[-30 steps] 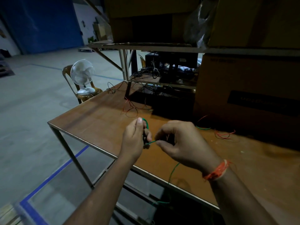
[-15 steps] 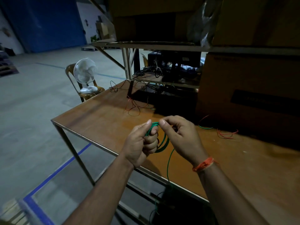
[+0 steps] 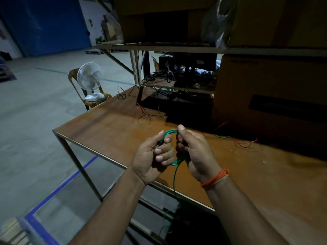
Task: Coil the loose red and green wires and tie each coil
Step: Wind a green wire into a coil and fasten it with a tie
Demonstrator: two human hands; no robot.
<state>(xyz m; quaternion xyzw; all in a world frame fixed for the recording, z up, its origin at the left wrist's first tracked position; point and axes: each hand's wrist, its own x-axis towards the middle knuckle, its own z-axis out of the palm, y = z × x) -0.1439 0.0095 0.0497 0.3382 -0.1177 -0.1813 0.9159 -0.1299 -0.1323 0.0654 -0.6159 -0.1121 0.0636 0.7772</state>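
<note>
While left hand (image 3: 152,156) and right hand (image 3: 196,151) grip it, green wire (image 3: 170,132) forms round glossy loops.

The light around me is dim and bluish, brightest on the grey concrete floor (image 3: 35,121) to my left, as though it comes from that side. The brown wooden surface (image 3: 109,131) catches a dull sheen near its left corner and sinks into deep shadow at the right, under the cardboard boxes (image 3: 265,89). Straight lines bow at the frame's edges; dark areas look grainy and soft.
</note>
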